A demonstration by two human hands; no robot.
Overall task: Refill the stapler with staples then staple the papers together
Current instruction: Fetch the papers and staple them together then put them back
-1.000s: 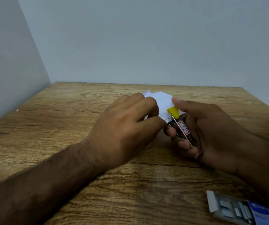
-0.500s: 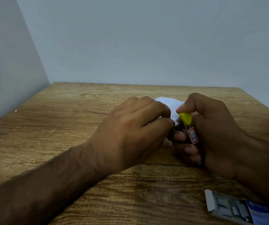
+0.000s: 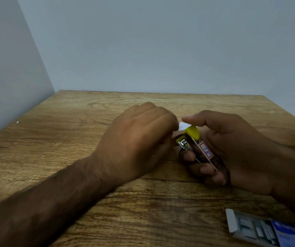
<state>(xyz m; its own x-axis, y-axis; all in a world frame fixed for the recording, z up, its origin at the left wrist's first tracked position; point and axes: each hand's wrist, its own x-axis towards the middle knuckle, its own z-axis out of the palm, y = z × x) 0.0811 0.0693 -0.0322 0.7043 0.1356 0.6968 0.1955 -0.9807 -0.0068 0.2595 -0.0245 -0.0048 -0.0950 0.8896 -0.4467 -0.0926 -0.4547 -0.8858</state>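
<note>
My right hand [image 3: 232, 148] grips a small metal stapler [image 3: 199, 148] with a yellow tip and a red-bordered label, thumb resting above its yellow end. The stapler's jaws stand apart, pointing left. My left hand [image 3: 139, 143] lies knuckles up right beside it, fingers curled over the white papers [image 3: 183, 126]. Only a thin sliver of paper shows between the two hands; whether the left fingers pinch it is hidden.
An open staple box [image 3: 260, 229] with several staple strips and a blue lid lies at the near right of the wooden table [image 3: 72, 139]. Walls close the table off at the left and the back. A tiny white speck [image 3: 18, 122] lies far left.
The papers have dropped lower and are now almost hidden behind my left hand. The stapler has tilted and its jaws have come apart, showing the metal front.
</note>
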